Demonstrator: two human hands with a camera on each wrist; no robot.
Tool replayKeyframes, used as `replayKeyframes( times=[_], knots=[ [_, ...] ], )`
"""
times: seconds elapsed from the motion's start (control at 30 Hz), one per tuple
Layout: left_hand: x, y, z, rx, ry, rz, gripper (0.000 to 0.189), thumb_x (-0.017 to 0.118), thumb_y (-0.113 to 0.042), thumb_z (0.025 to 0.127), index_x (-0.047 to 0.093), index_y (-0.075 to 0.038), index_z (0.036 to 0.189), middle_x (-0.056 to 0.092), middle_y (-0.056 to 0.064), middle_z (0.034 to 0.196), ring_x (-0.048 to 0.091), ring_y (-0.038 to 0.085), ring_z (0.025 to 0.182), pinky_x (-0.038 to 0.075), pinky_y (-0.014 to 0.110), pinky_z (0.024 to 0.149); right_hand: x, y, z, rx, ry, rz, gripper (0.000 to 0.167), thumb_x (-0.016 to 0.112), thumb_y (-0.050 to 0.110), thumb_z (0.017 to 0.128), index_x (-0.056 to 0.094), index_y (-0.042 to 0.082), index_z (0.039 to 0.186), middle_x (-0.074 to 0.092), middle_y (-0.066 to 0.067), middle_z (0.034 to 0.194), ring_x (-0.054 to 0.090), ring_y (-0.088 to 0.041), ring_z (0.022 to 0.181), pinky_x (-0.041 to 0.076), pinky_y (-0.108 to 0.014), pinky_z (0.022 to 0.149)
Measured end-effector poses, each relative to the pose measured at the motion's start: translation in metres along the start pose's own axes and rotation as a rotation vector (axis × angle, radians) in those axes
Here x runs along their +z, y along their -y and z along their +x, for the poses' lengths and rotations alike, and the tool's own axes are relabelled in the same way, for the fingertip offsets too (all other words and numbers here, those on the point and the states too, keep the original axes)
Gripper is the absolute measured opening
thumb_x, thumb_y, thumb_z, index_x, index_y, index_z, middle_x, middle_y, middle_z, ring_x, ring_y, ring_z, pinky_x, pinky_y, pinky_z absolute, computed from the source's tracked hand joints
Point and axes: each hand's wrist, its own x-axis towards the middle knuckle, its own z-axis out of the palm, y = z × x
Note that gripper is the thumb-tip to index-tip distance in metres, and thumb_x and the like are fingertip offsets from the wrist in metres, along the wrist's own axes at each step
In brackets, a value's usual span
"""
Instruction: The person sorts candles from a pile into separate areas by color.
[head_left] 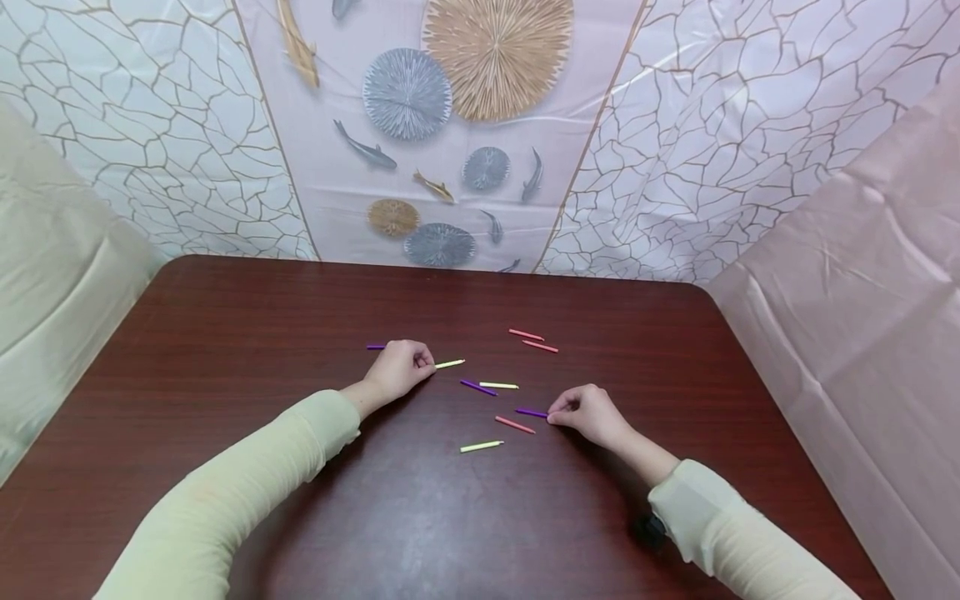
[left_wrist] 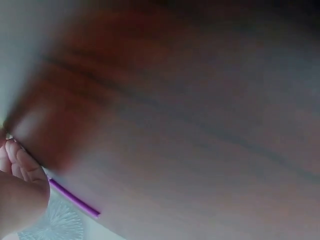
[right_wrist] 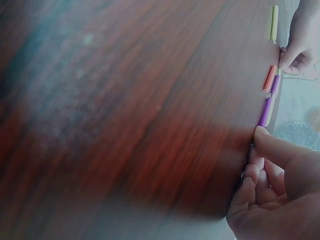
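Observation:
My left hand (head_left: 401,367) pinches one end of a thin yellow candle (head_left: 450,364) lying near the middle of the table. Farther right, the thumb and finger of my right hand (head_left: 590,413) pinch the end of a purple candle (head_left: 532,412). Between the hands, another purple candle (head_left: 478,387) lies against a yellow candle (head_left: 499,386). A coral candle (head_left: 515,425) is just left of the right hand's candle. Behind the left hand a purple candle (head_left: 375,347) is partly hidden; it shows as a purple stick (left_wrist: 75,198) in the left wrist view.
Two coral candles, one (head_left: 527,334) just behind the other (head_left: 540,346), lie toward the back. A yellow candle (head_left: 482,447) is nearest the front. The brown wooden table (head_left: 247,308) ends at a patterned wall cloth (head_left: 442,192); pale cloth (head_left: 847,250) hangs along the right.

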Motion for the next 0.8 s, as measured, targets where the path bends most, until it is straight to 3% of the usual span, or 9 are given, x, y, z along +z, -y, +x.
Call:
replayKeyframes(
  times=[0.3, 0.8],
  knots=[
    [-0.005, 0.002, -0.004, -0.001, 0.016, 0.013, 0.008, 0.066, -0.004, 0.077, 0.066, -0.005, 0.069, 0.063, 0.002, 0.065, 0.054, 0.007, 0.062, 0.045, 0.019, 0.061, 0.001, 0.000, -0.001, -0.009, 0.002, 0.001, 0.007, 0.076, 0.012, 0.075, 0.072, 0.007, 0.073, 0.068, -0.003, 0.068, 0.050, -0.007, 0.063, 0.041, -0.021, 0.059],
    [-0.014, 0.010, -0.025, 0.025, 0.071, -0.047, 0.009, 0.069, -0.005, 0.078, 0.066, -0.005, 0.070, 0.063, 0.003, 0.066, 0.053, 0.006, 0.062, 0.045, 0.019, 0.060, 0.000, 0.002, 0.001, 0.002, 0.002, 0.000, 0.006, 0.075, 0.011, 0.075, 0.072, 0.007, 0.072, 0.069, -0.002, 0.068, 0.052, -0.006, 0.064, 0.043, -0.021, 0.062]
  ],
)
